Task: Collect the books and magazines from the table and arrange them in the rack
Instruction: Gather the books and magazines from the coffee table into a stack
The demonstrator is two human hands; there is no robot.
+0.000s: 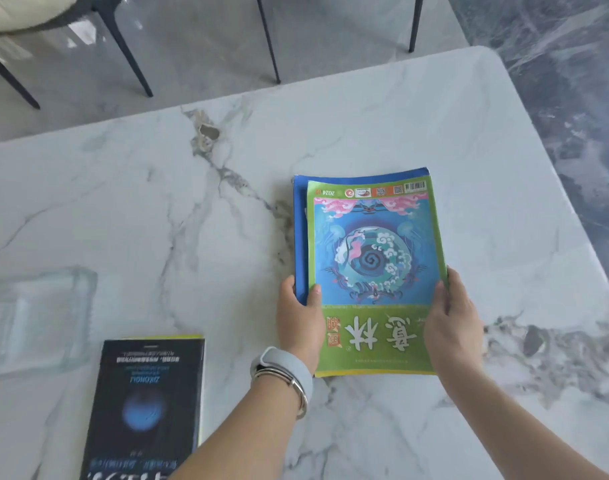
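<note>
While both hands (299,317) (452,317) pinch the green magazine (372,271) stack's sides, the blue one (300,237) underneath may slide out.

Head camera, steep downward view, close over marble table (382,116).

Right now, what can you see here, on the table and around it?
Green magazine: one, green cover with blue round picture, on top of the stack, right of centre.
Blue magazine: one, blue, under the green one, edge showing at left and top.
Dark book: one, black with blue glow, lying flat near the bottom left.
Glass tray: one, clear, at the left edge.
Table: one, white marble with grey veins.
Chair legs: several, dark, on the floor beyond the table.
Left hand: grip on the stack's left side, watch and bangle on the wrist.
Right hand: grip on the stack's right side.
</note>
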